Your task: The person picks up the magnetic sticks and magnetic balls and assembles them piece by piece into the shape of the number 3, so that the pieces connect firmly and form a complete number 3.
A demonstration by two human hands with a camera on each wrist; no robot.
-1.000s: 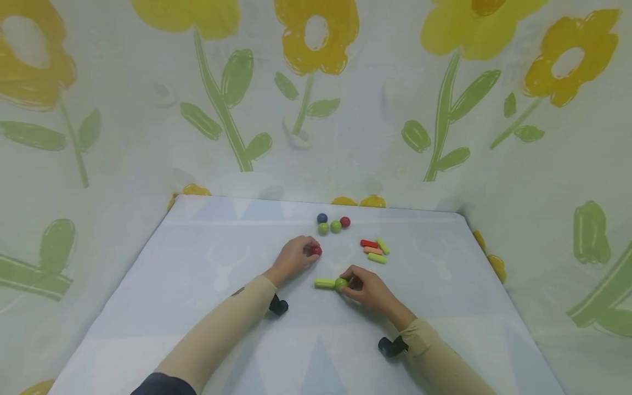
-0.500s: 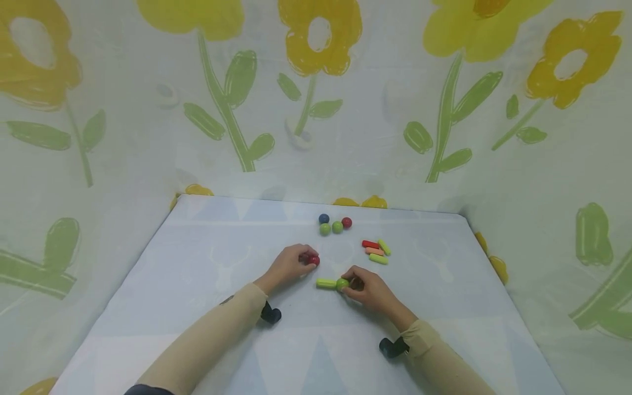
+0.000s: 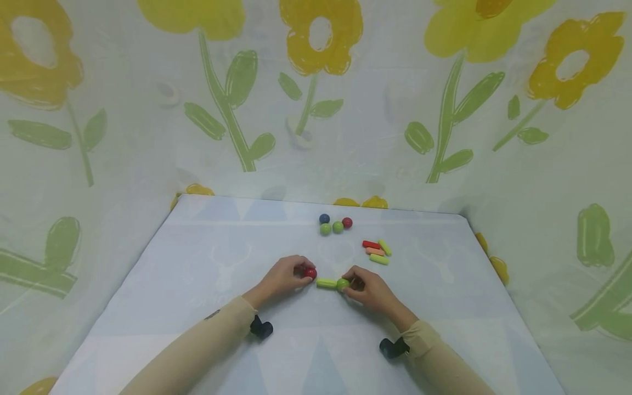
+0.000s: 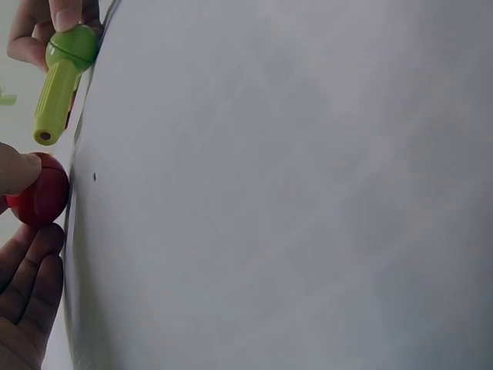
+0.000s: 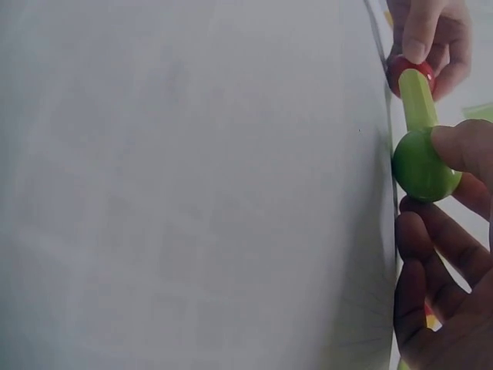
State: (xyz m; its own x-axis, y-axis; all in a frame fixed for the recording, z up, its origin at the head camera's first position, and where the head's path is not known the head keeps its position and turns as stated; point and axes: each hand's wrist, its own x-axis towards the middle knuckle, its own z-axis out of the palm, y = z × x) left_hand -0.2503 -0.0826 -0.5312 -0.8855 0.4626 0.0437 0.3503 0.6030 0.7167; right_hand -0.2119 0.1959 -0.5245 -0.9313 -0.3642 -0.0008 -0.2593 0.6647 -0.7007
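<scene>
My left hand [image 3: 285, 275] pinches a shiny red ball [image 3: 310, 273] between thumb and fingers, just left of a yellow-green ribbed rod [image 3: 326, 283]. That rod is joined end-on to a green ball [image 3: 342, 285], which my right hand [image 3: 371, 289] pinches from the right. In the left wrist view, the rod's free end [image 4: 46, 136] shows a small dark spot and points toward the red ball [image 4: 45, 194], with a narrow gap between them. The right wrist view shows the green ball [image 5: 425, 166] between thumb and fingertips.
Farther back on the pale table [image 3: 237, 236] sit a blue ball [image 3: 324, 218], two green balls [image 3: 325, 229] and another red ball [image 3: 347, 223]. Right of these lie several short rods: red [image 3: 371, 244], salmon [image 3: 375, 251] and yellow-green [image 3: 379, 259]. Flower-printed fabric [image 3: 365, 109] surrounds the table.
My left hand has brought the red ball nearer to me and slightly left, down beside the rod's free end. The right hand with the green ball and rod has stayed nearly still.
</scene>
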